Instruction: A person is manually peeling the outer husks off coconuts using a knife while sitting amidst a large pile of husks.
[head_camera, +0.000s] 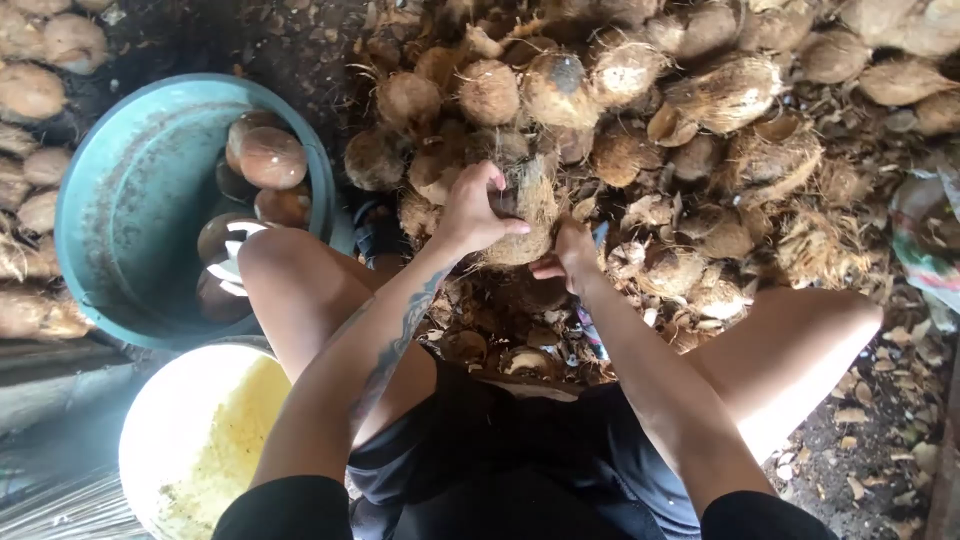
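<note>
Sitting low on the far left, well clear of the fingers, a teal tub (120, 200) holds peeled brown coconuts (270, 157) — a white bucket (170, 420) stands below it. The left hand (472, 212) curls over a husked coconut (525, 215), fingers closed on its fibrous top. Just right of it, the right hand (570, 250) grips the coconut's lower side, fingers wrapped tight. Beyond the fingertips lies a heap (680, 100) of husked coconuts — loose husk scraps scattered to the right.
</note>
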